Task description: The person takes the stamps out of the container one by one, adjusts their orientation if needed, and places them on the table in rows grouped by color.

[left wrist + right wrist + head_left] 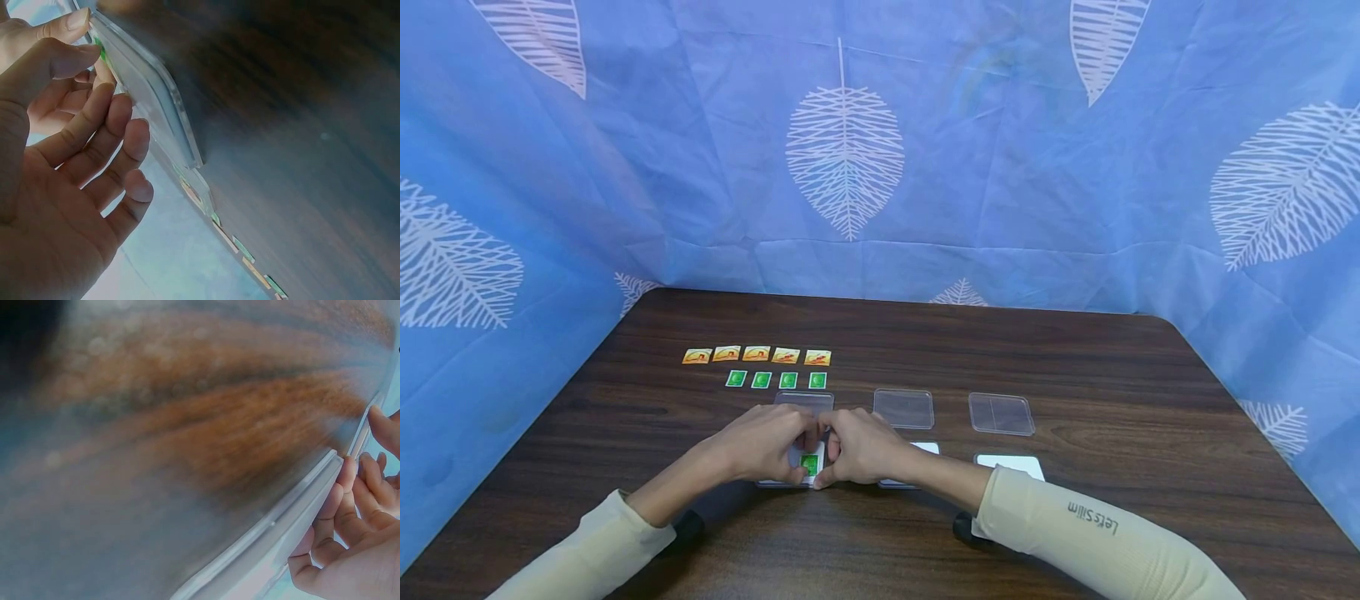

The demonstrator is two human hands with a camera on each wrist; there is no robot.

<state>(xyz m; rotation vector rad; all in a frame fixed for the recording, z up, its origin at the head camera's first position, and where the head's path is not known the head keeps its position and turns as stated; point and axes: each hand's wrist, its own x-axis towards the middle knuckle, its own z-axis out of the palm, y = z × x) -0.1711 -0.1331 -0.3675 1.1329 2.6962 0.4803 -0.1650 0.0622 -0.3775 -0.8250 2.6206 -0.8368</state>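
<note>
A small green square card (809, 464) lies on white material in the near-left clear case (771, 483), between my hands. My left hand (767, 437) is bent over its left side, with the thumb close to the card's edge. From the right, my right hand (867, 450) reaches in, its thumb at the case's front edge and its index finger bent behind the card. In the left wrist view the left thumb is beside the green card (100, 47), and the other left fingers are loosely bent. Exact fingertip contact is hard to tell.
Behind the hands, several green square cards (762, 380) line up below a row of orange picture cards (756, 353). Clear plastic lids (903, 409) (1002, 414) lie on the brown table (1112, 358). White-filled cases (1011, 464) sit nearer, partly covered by the right arm.
</note>
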